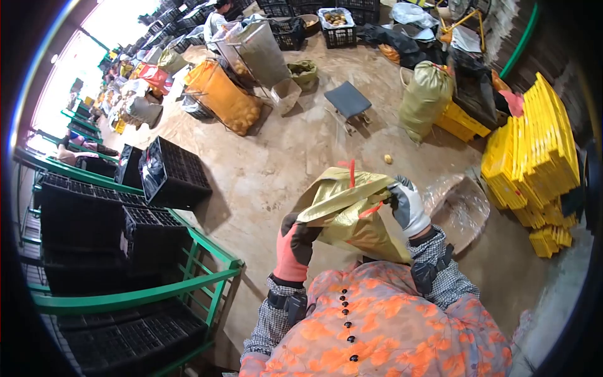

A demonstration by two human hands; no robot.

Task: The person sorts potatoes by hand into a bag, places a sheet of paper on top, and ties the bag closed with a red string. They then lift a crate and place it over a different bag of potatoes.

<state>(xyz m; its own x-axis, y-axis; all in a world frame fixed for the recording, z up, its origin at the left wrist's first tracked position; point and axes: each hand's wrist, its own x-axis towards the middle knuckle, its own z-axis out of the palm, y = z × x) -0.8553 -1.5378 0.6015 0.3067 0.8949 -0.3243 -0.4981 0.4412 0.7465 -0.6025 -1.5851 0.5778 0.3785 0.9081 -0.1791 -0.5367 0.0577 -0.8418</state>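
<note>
Black crates [94, 213] sit on a green rack [138, 294] — yellow crates [534, 138] stacked right, stool [347, 99] beyond.

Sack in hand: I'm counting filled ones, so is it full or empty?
Empty, it seems: the sack hangs limp and creased between left hand and right hand.

Daylight floods in from the blown-out upper left; fisheye bends the edges, corners vignette black, soft shadows, centre sharp.

The left hand [294, 248] has its fingertips hidden behind the yellow sack [342, 210].
</note>
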